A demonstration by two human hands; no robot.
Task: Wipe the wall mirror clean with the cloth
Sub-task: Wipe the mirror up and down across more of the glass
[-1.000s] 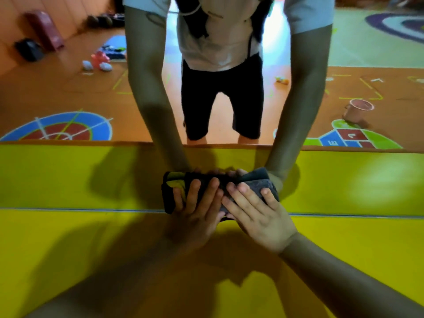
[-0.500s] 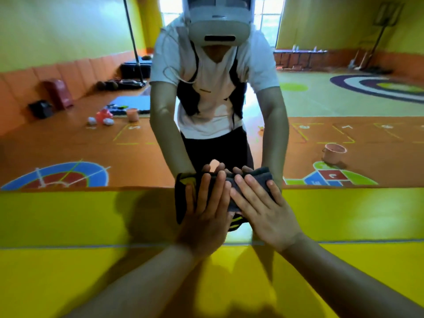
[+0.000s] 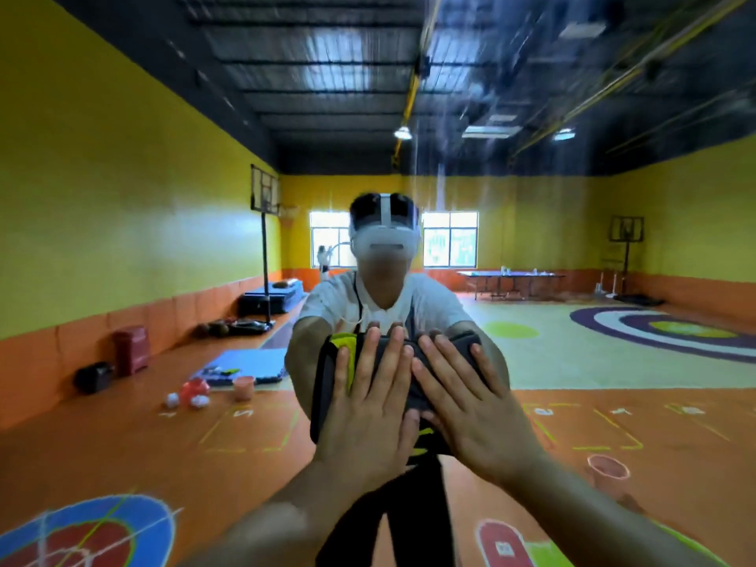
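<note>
Closest, the left hand (image 3: 368,411) and right hand (image 3: 470,407) lay side by side, all fingers straight and spread, gripping nothing, pressing the folded dark cloth (image 3: 325,386) flat against the wall mirror (image 3: 122,198). Behind them, the glass reflected the person's white headset (image 3: 384,239) and 2 windows (image 3: 450,239).

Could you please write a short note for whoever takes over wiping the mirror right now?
Left hand: open, fingers straight, pressing the cloth flat against the mirror.
Right hand: open, pressing the cloth too, touching the left.
Cloth: folded, dark grey, under both palms.
Done: wiping is under way; the cleaned area cannot be told.
Left: pale streaks high on the glass, smears or blur; probably wipe there next.
</note>
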